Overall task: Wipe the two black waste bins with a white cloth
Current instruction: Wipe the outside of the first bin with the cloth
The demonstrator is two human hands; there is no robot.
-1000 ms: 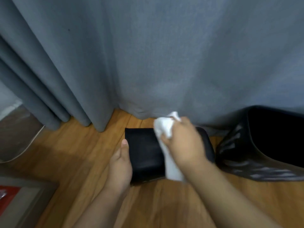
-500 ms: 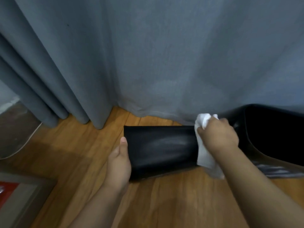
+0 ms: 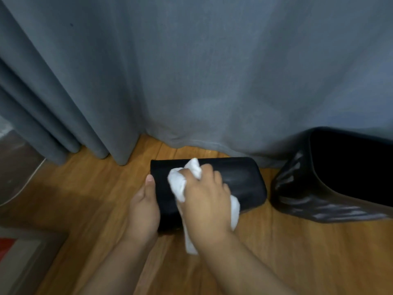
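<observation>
A smooth black waste bin (image 3: 240, 182) lies on its side on the wooden floor, in front of the curtain. My left hand (image 3: 144, 207) rests against its left end, thumb up along the edge. My right hand (image 3: 206, 201) grips a crumpled white cloth (image 3: 178, 186) and presses it on the left part of the bin's upper side; a tail of cloth hangs below my wrist. A second black bin (image 3: 314, 192), ribbed on its side, stands at the right with its dark opening facing up.
A grey curtain (image 3: 191, 71) hangs to the floor just behind both bins. Wooden floor (image 3: 89, 194) spreads to the left and front. A grey mat with a red patch (image 3: 21, 250) lies at the lower left. A pale cable (image 3: 25, 186) runs at far left.
My right hand with the cloth swept right to the bin's right end, then back left to its left part. The left hand stayed at the bin's left end.
</observation>
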